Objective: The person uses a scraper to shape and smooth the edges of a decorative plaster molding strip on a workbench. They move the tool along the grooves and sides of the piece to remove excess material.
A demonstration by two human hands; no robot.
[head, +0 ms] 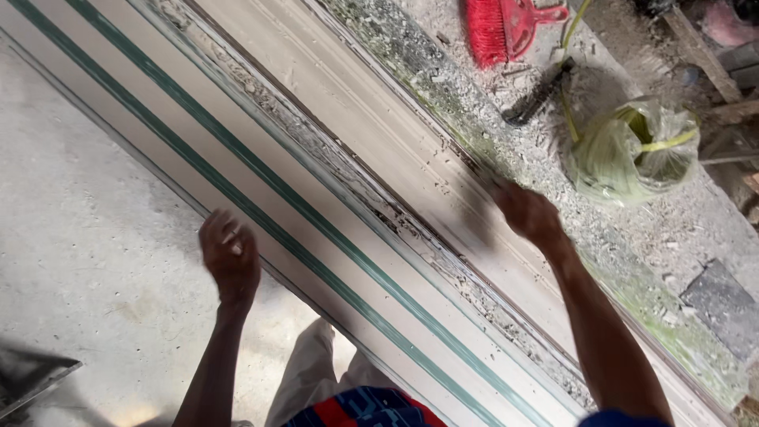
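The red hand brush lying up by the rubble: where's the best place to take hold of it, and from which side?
Probably by the handle loop at the right end of the red hand brush, coming from the right. The bristles fan out to the left and down, so the handle is the only slim, rigid part. It lies flat on the dusty ground, away from both the right hand and the left hand.

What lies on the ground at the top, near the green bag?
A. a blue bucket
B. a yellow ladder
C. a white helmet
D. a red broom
D: a red broom with a red handle lies on the dusty ground just above and left of the green bag.
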